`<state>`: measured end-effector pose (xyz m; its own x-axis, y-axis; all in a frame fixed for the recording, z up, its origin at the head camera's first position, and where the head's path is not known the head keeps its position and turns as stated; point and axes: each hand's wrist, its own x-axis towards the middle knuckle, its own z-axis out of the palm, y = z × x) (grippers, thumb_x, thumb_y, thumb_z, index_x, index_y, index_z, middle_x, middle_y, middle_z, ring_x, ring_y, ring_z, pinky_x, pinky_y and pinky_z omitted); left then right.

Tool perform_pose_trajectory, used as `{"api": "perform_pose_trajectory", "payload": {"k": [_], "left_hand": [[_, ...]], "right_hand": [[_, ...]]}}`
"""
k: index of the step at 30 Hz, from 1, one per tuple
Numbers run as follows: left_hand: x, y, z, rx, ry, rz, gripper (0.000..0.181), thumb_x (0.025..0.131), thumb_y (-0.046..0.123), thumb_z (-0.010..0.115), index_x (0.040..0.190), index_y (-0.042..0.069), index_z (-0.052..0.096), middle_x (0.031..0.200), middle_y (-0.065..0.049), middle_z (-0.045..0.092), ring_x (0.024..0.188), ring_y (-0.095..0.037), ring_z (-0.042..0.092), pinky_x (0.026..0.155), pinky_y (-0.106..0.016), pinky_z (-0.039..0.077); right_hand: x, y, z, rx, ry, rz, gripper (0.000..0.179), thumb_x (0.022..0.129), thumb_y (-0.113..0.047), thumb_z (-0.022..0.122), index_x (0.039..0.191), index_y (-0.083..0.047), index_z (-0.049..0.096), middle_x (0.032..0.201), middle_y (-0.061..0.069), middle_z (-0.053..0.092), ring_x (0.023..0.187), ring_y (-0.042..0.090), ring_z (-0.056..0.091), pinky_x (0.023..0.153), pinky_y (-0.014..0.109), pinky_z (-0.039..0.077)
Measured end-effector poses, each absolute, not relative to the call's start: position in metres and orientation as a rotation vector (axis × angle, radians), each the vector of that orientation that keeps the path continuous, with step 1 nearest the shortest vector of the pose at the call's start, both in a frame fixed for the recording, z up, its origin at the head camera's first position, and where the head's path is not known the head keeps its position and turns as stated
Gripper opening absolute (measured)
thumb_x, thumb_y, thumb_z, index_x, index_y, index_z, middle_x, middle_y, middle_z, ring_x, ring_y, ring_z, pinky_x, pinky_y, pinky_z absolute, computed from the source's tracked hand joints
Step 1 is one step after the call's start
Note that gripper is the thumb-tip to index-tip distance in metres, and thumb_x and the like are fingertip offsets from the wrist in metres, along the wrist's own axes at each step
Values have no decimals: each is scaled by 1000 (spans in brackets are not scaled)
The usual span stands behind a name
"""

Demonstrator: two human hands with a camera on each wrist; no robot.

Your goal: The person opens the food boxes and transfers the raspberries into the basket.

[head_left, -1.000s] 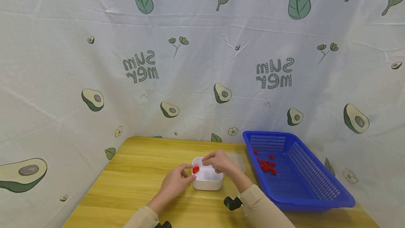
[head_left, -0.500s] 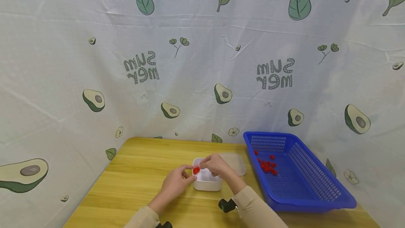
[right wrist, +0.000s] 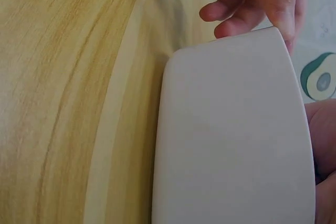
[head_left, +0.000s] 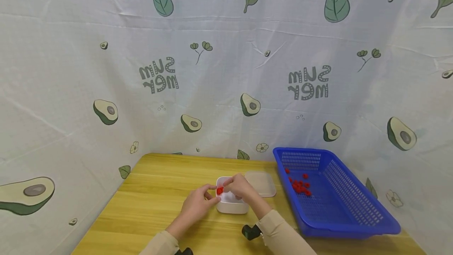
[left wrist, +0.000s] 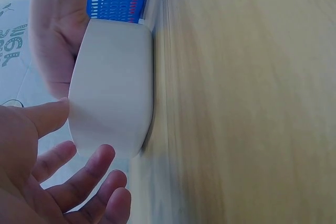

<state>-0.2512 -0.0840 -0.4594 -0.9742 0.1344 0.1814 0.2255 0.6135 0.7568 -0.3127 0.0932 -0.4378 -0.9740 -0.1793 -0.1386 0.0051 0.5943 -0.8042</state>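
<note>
A white plastic box stands without its lid on the wooden table. Small red pieces lie inside, against its left wall. At the box's left end my left hand steadies it, thumb at the near corner and index finger at the far one. In the left wrist view that thumb touches the rim, the other fingers spread beside the wall. My right hand reaches over the rim into the box, fingers curled and fingertips right next to the red pieces. I cannot tell whether it pinches one.
To the right stands a blue plastic basket with several small red pieces inside. A translucent lid lies on the table between box and basket. A printed curtain hangs behind the table.
My right hand has moved left and lower into the box, up to the red pieces, uncovering more of the lid. My left hand has stayed on the box.
</note>
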Motion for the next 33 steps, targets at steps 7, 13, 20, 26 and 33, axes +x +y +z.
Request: {"api": "perform_pose_trajectory", "payload": {"k": [7, 13, 20, 26, 33], "left_hand": [[-251, -83, -460, -292, -2735, -1312, 45, 90, 36, 76, 128, 13, 67, 85, 3, 68, 72, -14, 56, 61, -32, 42], [-252, -82, -458, -282, -2740, -1321, 45, 90, 38, 75, 128, 14, 67, 87, 3, 69, 72, -14, 56, 61, -32, 42], [-253, -84, -459, -295, -2734, -1323, 44, 90, 35, 76, 127, 14, 67, 85, 2, 68, 71, -15, 56, 60, -32, 42], [-254, -84, -461, -296, -2733, -1326, 45, 89, 35, 77, 127, 14, 67, 85, 3, 67, 71, -15, 55, 60, -32, 42], [-254, -84, -461, -282, -2740, -1317, 44, 89, 35, 76, 127, 16, 67, 86, 3, 67, 72, -16, 56, 61, -33, 42]], "right_hand": [[-313, 92, -446, -136, 2662, -1279, 19, 87, -7, 71, 105, -5, 77, 67, 2, 52, 45, 11, 27, 44, 23, 28], [-315, 91, -448, -149, 2680, -1301, 19, 86, -5, 71, 104, -4, 77, 80, 4, 65, 43, 8, 27, 42, 22, 28], [-316, 89, -451, -166, 2685, -1335, 12, 84, -1, 71, 96, 0, 74, 76, 6, 64, 43, 8, 29, 42, 21, 28], [-315, 88, -454, -142, 2755, -1293, 6, 82, -2, 73, 88, -2, 72, 75, 5, 62, 45, 9, 33, 41, 21, 30], [-313, 86, -454, -150, 2807, -1252, 4, 81, -2, 74, 84, -2, 71, 77, 6, 62, 52, 13, 43, 46, 23, 36]]}}
